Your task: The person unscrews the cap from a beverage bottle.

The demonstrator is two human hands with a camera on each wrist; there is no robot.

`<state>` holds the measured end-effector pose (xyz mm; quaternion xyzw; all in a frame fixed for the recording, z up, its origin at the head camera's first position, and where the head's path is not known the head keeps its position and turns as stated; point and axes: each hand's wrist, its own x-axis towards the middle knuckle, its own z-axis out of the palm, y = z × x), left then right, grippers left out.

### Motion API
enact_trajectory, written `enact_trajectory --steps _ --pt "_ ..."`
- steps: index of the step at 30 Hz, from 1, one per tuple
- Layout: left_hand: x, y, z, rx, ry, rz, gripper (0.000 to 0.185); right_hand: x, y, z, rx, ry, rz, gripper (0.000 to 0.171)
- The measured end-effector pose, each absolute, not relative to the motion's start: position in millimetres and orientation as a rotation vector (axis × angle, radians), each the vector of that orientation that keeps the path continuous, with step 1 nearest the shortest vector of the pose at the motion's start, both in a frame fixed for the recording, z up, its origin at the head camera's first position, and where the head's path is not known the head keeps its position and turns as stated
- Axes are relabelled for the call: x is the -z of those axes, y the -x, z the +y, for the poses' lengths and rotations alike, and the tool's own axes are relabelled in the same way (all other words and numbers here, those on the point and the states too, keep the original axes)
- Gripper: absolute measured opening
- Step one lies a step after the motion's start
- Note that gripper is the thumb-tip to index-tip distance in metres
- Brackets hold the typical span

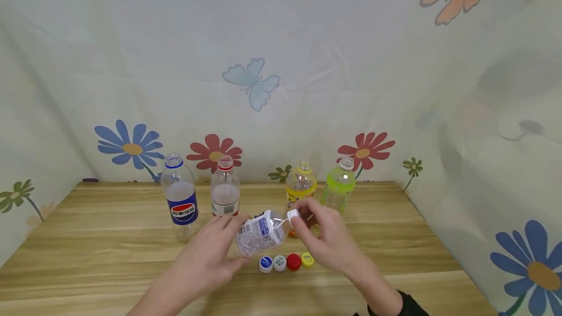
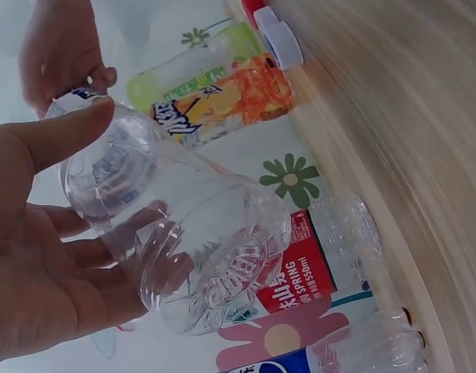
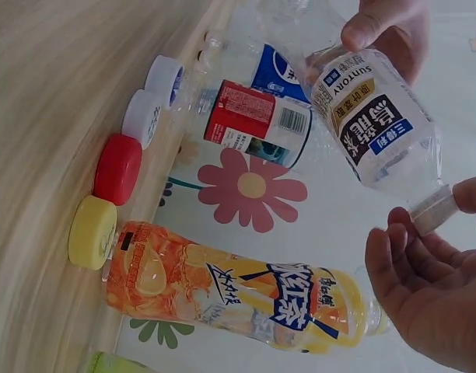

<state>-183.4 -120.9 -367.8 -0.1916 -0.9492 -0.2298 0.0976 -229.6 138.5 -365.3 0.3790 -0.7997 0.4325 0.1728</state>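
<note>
Four caps [image 1: 286, 262] lined up on bench [image 1: 88, 267] right under the hands. Four open bottles [image 1: 225, 187] stand behind in a row, gap in the middle. Bench free at left, right and front edge.

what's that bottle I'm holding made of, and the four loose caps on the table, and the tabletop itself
The held bottle looks like thin clear plastic: see-through, glossy, with moulded ridges at its base and a printed film label. The four loose caps, blue, white, red and yellow, seem opaque moulded plastic with a smooth, slightly shiny finish. The tabletop shows pale wood grain with a matte surface; whether solid wood or laminate cannot be told.
</note>
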Motion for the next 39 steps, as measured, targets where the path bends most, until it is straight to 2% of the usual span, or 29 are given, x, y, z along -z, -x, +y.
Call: enact_trajectory --steps 9,17,27,39 --pt "367.6 183.2 -118.7 0.689 0.566 -2.839 0.077 366.2 227.3 135.9 -1.248 -0.946 -2.310 0.005" --pt "367.8 183.7 -116.5 0.758 0.552 -2.922 0.089 366.5 228.1 135.7 -1.244 -0.954 -2.268 0.007" --pt "367.9 185.6 -118.5 0.875 0.583 -2.933 0.079 366.3 227.7 138.0 -1.185 -0.974 -2.291 0.006" --pt "367.8 188.8 -122.3 0.936 0.623 -2.915 0.078 366.9 226.4 135.9 -1.237 -1.055 -2.264 0.005"
